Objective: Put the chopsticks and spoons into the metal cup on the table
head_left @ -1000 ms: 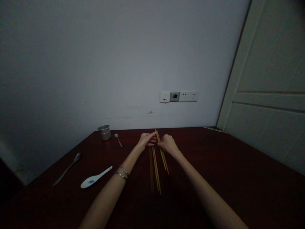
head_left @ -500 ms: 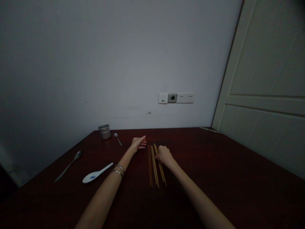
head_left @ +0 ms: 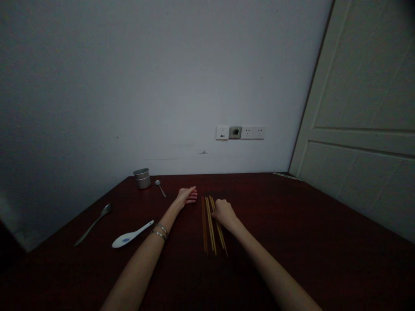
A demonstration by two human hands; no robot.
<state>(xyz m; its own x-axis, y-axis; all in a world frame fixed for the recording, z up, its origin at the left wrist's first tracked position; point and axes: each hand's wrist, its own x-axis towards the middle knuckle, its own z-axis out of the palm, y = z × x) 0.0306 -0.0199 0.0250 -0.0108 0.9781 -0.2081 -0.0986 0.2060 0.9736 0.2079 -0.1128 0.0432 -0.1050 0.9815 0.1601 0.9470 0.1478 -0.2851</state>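
Three groups of chopsticks lie lengthwise in front of me. On the left are reddish-brown chopsticks [head_left: 204, 225], in the middle yellowish chopsticks [head_left: 210, 229], and on the right another yellowish pair [head_left: 221, 236] at a slight slant. My right hand [head_left: 224, 211] is closed over the upper part of the right pair, thumb on its left side; the curled fingers hide some of it. My left hand [head_left: 187, 196] rests left of the reddish-brown ones, apart from them, with fingers loosely stretched and nothing in it. Two bracelets [head_left: 160, 231] circle the left wrist.
Left of my left arm lie a white ceramic spoon [head_left: 126, 240] and a long metal spoon [head_left: 94, 224]. Farther back are a small metal spoon [head_left: 160, 188] and a metal cup [head_left: 142, 178]. The dark red table [head_left: 311, 233] meets a wall with sockets [head_left: 240, 132].
My left hand has drawn slightly left, away from the chopsticks. The near ends of the right pair have shifted a little to the right under my right hand.
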